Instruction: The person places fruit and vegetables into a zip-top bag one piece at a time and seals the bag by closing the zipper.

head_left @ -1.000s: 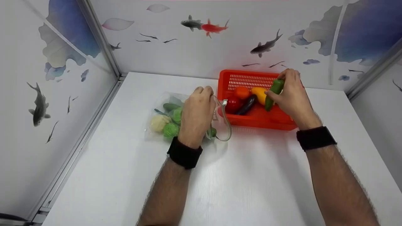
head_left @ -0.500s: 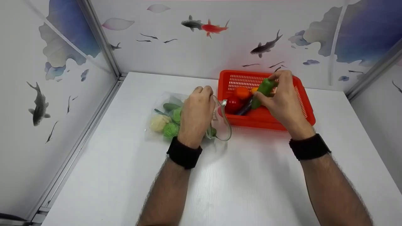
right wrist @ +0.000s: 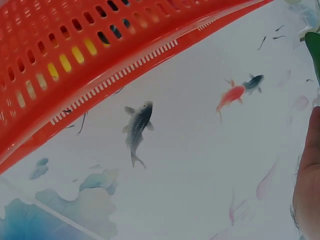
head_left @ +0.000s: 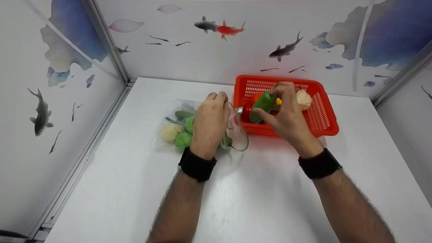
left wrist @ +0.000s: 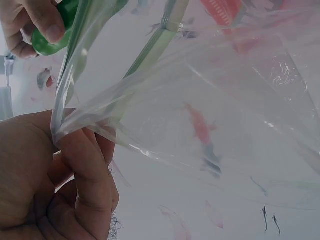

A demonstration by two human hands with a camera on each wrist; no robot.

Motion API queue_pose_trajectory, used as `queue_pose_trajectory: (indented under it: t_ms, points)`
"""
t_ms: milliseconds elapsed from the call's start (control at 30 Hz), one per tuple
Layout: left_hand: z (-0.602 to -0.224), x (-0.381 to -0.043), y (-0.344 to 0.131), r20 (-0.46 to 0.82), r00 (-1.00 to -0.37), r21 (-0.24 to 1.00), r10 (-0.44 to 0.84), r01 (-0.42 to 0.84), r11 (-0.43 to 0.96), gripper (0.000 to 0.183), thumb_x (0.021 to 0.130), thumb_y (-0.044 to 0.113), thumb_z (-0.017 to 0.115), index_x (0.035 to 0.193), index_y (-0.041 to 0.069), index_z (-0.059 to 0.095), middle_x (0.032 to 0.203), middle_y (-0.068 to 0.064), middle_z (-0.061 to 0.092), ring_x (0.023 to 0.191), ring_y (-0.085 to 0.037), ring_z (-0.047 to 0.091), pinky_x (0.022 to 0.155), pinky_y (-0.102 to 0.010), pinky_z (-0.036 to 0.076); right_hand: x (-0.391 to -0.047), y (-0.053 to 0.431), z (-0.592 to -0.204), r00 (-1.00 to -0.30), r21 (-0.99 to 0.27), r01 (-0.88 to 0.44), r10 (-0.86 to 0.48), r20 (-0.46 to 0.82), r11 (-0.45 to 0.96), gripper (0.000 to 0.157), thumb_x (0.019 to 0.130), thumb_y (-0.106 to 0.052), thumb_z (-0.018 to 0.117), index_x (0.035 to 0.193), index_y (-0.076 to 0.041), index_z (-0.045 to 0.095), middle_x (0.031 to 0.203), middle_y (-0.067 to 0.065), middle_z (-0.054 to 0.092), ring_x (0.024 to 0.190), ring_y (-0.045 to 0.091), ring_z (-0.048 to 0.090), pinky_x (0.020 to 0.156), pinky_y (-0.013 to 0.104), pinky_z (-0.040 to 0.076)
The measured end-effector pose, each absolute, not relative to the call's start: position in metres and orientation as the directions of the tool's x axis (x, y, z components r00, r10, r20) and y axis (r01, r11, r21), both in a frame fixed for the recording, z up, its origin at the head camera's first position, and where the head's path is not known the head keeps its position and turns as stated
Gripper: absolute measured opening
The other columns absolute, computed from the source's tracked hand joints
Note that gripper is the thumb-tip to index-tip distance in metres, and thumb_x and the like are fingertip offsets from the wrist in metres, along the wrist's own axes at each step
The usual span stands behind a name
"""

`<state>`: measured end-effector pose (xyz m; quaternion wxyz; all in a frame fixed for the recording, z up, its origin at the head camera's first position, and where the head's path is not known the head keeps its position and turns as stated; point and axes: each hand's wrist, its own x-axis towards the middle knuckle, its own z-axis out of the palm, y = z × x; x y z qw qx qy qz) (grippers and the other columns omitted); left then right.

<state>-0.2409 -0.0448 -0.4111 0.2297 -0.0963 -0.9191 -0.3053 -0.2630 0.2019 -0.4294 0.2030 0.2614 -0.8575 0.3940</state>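
Observation:
My left hand pinches the rim of a clear zip bag, holding its mouth up toward the basket. The bag lies on the table with cauliflower, green cabbage-like pieces and a cucumber inside. My right hand grips a green pepper between thumb and fingers, over the left part of a red basket, close to the bag's mouth. In the left wrist view, the pepper shows just beyond the bag's green zip strip.
Inside the basket are a red tomato-like piece, an orange one and a cream-coloured vegetable; the right hand and pepper hide others. The basket stands near the fish-printed back wall. White side walls flank the table.
My right hand has carried the green pepper left across the basket toward the bag, uncovering the cream-coloured vegetable. The left hand and bag have stayed in place.

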Motion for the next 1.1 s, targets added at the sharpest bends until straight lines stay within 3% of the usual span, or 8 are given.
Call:
queue_pose_trajectory:
  t_ms: [133, 367, 633, 967, 1100]
  points:
    - [-0.41, -0.241, -0.045, 0.463, -0.885, 0.518, 0.037, 0.304, 0.8, 0.013, 0.116, 0.008, 0.071, 0.119, 0.002, 0.082, 0.105, -0.016, 0.08, 0.093, -0.031, 0.085, 0.087, -0.041, 0.075, -0.261, 0.191, -0.438, -0.709, -0.516, -0.692, -0.341, 0.618, 0.504, 0.071, 0.099, -0.016, 0.097, 0.141, -0.003, 0.041, 0.146, 0.026, 0.049, 0.141, 0.031, 0.062, 0.101, 0.06, 0.073]
    - [-0.41, -0.24, -0.047, 0.47, -0.881, 0.517, 0.044, 0.316, 0.795, 0.013, 0.116, 0.007, 0.069, 0.119, 0.001, 0.081, 0.105, -0.017, 0.08, 0.093, -0.032, 0.084, 0.084, -0.041, 0.074, -0.26, 0.176, -0.449, -0.651, -0.493, -0.754, -0.401, 0.644, 0.434, 0.073, 0.093, -0.015, 0.099, 0.137, -0.006, 0.041, 0.143, 0.024, 0.049, 0.138, 0.033, 0.065, 0.101, 0.055, 0.073]
    - [-0.41, -0.24, -0.048, 0.495, -0.868, 0.528, 0.034, 0.332, 0.782, 0.011, 0.115, 0.004, 0.069, 0.115, 0.0, 0.08, 0.106, -0.017, 0.079, 0.093, -0.034, 0.084, 0.083, -0.044, 0.073, -0.265, 0.164, -0.463, -0.59, -0.443, -0.806, -0.486, 0.644, 0.392, 0.066, 0.097, -0.01, 0.094, 0.133, -0.008, 0.038, 0.142, 0.026, 0.049, 0.133, 0.036, 0.066, 0.102, 0.05, 0.073]
    - [-0.406, -0.238, -0.047, 0.469, -0.883, 0.559, 0.013, 0.308, 0.77, 0.015, 0.117, 0.009, 0.07, 0.121, 0.0, 0.08, 0.109, -0.018, 0.081, 0.095, -0.032, 0.084, 0.088, -0.041, 0.074, -0.267, 0.157, -0.469, -0.557, -0.382, -0.828, -0.533, 0.637, 0.41, 0.06, 0.094, 0.001, 0.093, 0.131, -0.009, 0.048, 0.141, 0.025, 0.051, 0.126, 0.041, 0.073, 0.101, 0.049, 0.073]
    - [-0.404, -0.237, -0.048, 0.473, -0.881, 0.573, -0.002, 0.306, 0.76, 0.015, 0.118, 0.01, 0.069, 0.122, 0.0, 0.081, 0.11, -0.017, 0.081, 0.096, -0.031, 0.084, 0.09, -0.041, 0.074, -0.267, 0.154, -0.468, -0.539, -0.354, -0.841, -0.566, 0.624, 0.41, 0.054, 0.096, -0.002, 0.092, 0.132, -0.008, 0.054, 0.144, 0.024, 0.052, 0.128, 0.04, 0.074, 0.102, 0.047, 0.074]
